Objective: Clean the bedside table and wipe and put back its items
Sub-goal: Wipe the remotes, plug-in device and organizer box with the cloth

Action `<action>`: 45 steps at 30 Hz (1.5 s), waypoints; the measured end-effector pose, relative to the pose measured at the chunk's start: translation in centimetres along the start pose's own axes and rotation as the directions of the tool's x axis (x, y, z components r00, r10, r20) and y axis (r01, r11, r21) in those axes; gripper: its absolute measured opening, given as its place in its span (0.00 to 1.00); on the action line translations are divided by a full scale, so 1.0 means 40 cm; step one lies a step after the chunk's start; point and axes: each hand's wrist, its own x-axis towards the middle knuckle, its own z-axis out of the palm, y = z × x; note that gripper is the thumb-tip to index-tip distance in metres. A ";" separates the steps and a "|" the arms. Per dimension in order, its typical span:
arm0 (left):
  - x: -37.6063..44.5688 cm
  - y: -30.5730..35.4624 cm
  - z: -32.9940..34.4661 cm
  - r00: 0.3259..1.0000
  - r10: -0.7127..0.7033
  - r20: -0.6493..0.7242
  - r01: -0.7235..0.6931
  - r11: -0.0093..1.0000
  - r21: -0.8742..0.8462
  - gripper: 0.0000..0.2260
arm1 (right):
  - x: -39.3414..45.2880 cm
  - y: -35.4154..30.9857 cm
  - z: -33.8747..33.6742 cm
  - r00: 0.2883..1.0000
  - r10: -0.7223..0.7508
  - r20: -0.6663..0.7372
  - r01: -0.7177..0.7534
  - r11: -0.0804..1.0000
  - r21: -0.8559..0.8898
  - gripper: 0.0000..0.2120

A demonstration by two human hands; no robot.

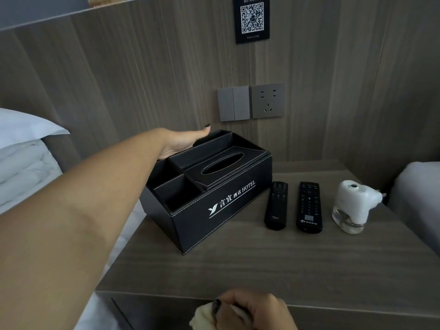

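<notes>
The left hand (183, 141) reaches over the far left corner of the black tissue box organiser (209, 186), thumb out straight along its back rim; the other fingers drop behind the box and are hidden, so whether they grip it cannot be told. The right hand (250, 310), at the lower edge of the view, has its fingers curled round a pale cloth (204, 317) just in front of the bedside table (262, 265). The organiser stands on the table's left part, angled, its compartments open at the top. Just right of it lie two black remotes (276, 206) side by side, and further right a white plug-in vaporiser (352, 206) with a clear bottle. Behind, the wood-panelled wall carries a switch (233, 103), a socket (268, 100) and a QR sign (252, 19); white bedding (21, 158) lies at left.
</notes>
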 end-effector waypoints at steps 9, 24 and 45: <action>0.012 0.004 0.002 0.997 0.069 0.028 -0.068 0.996 -0.051 0.43 | 0.004 -0.006 0.000 1.000 0.006 0.019 -0.006 1.000 -0.004 0.07; -0.033 -0.005 0.015 0.999 -0.036 0.019 0.036 0.999 0.006 0.43 | -0.006 -0.019 0.005 0.999 0.022 0.026 -0.023 0.999 0.024 0.08; -0.400 -0.132 0.086 0.240 0.046 -0.970 -0.874 0.445 -0.195 0.08 | -0.057 -0.078 0.002 0.991 0.130 -0.013 -0.129 0.991 0.034 0.09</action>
